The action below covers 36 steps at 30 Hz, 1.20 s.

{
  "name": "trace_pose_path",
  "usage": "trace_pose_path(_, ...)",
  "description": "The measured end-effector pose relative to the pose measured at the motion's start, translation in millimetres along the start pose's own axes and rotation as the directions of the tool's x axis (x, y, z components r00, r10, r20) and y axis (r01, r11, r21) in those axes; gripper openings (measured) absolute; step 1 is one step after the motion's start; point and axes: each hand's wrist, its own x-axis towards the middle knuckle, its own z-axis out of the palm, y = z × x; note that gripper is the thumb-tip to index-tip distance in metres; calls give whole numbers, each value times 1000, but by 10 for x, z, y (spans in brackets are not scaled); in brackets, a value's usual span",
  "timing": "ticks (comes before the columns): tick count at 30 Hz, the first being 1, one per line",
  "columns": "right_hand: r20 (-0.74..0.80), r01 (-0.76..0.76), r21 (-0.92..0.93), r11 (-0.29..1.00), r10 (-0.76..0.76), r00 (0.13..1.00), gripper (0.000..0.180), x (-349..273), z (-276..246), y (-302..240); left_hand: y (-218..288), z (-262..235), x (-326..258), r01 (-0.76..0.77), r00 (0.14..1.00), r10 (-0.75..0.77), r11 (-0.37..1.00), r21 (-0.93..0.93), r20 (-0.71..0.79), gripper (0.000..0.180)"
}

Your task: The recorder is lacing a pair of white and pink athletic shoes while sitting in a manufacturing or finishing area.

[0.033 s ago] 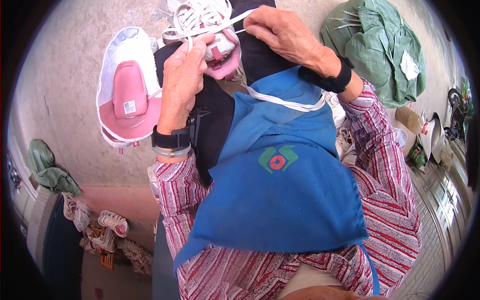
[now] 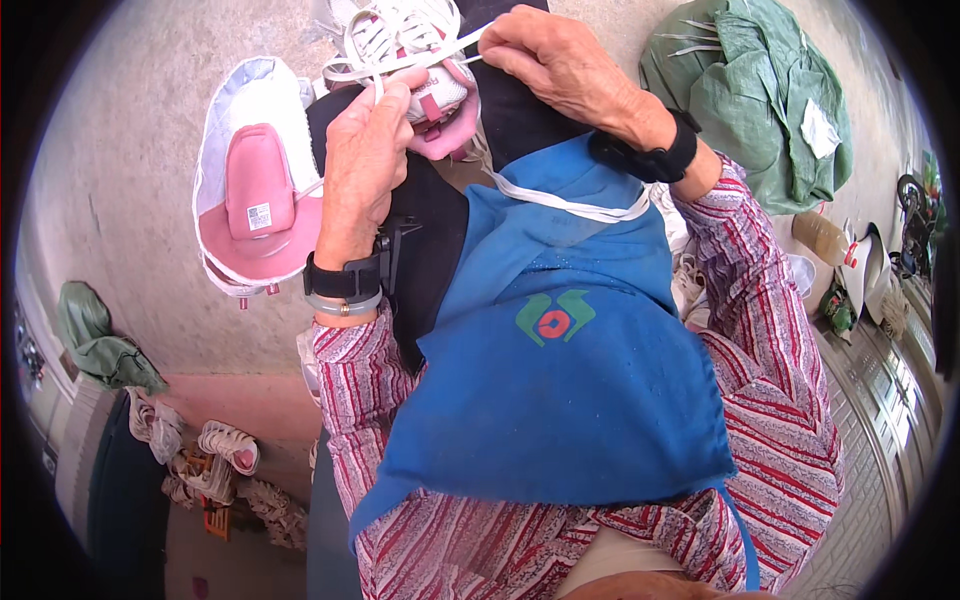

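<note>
A white and pink sneaker (image 2: 435, 100) sits at the top, between my dark-clad knees. Over its laced front, a flat white shoelace (image 2: 455, 45) is stretched between my hands. My left hand (image 2: 365, 140) is closed at the shoe's left side, thumb and finger pinching the lace. To the right, my right hand (image 2: 560, 65) pinches the lace's other part between thumb and fingers, clear of the shoe. Several more white laces (image 2: 570, 205) hang in a loop across my blue apron (image 2: 560, 400).
On the floor to my left lies a white and pink shoe (image 2: 260, 180) with a pink padded tongue. A green sack (image 2: 750, 100) stands at the far right. Several shoes (image 2: 225, 450) are piled at the lower left, near a green cloth (image 2: 95, 340). A bottle (image 2: 818, 240) lies at right.
My right hand has shifted slightly left and up, still pinching the lace. My left hand and the sneaker look nearly unmoved.
</note>
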Motion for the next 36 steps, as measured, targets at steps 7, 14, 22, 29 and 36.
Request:
trace_pose_path(7,-107,109,-45,993,-114,988,13,116,203,81,-99,148,65,-215,970,235,948,236,-61,27)
trace_pose_path(14,-27,250,-56,967,-252,967,11,268,184,175,-80,240,95,-275,933,338,890,363,-121,24)
trace_pose_path(22,106,227,-285,931,-205,973,14,250,152,-22,-178,293,162,-330,884,436,838,435,-170,17)
trace_pose_path(29,-73,80,-172,982,-93,993,17,140,413,-38,-257,291,261,-335,833,524,734,591,-178,12)
trace_pose_path(36,-293,44,-45,998,-55,954,7,54,99,-253,34,-141,74,-236,852,416,847,477,-317,15)
